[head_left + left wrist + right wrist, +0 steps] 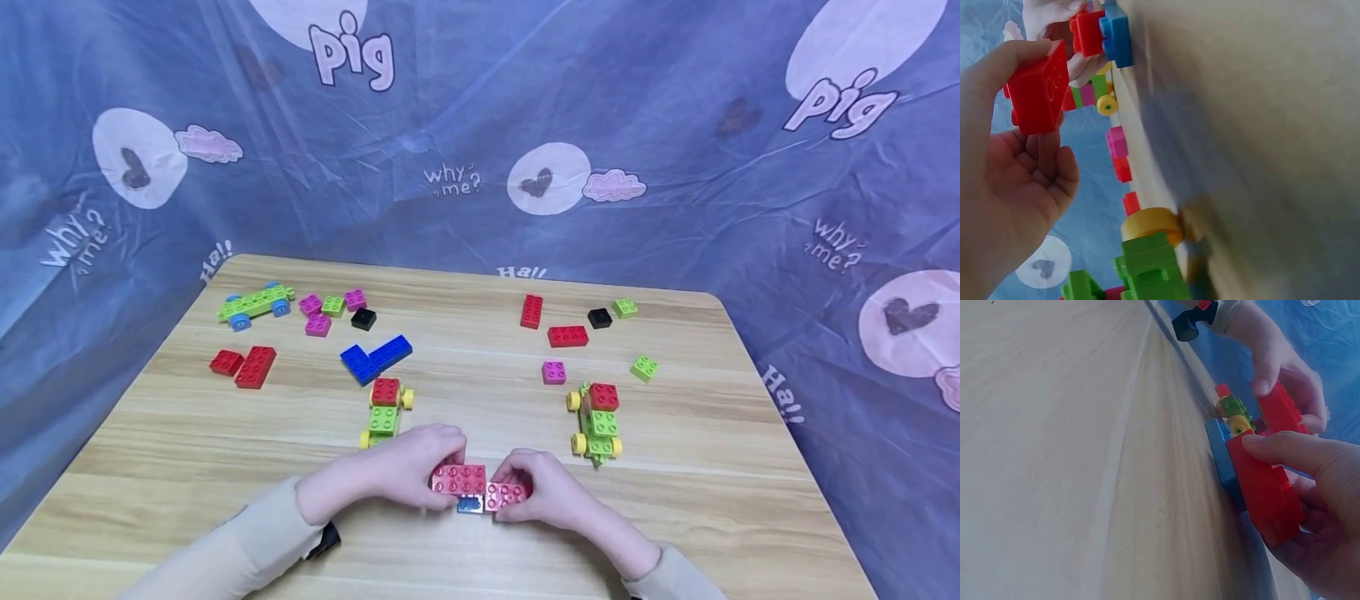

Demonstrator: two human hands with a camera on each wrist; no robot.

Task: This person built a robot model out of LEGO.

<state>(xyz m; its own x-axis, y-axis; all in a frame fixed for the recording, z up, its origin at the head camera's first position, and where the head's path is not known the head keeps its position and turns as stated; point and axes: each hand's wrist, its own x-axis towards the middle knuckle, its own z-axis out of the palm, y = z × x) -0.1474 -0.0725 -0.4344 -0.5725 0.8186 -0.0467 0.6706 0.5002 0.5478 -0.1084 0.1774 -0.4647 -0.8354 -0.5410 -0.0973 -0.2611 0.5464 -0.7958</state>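
blue brick (470, 505) at 6 o'clock on worktop (472, 354). right hand (553, 493) pinches right red (504, 497) over blue's 3 o'clock end, seating unclear, probably for alignment. left hand (422, 465) grips left red (459, 480) at 9 o'clock end, likely leaving underside free.

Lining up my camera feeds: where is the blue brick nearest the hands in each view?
Head: blue brick, lower middle.
Left wrist: blue brick, near top, left of centre.
Right wrist: blue brick, right of centre.
Shared landmark: the red brick in the right hand, close by.
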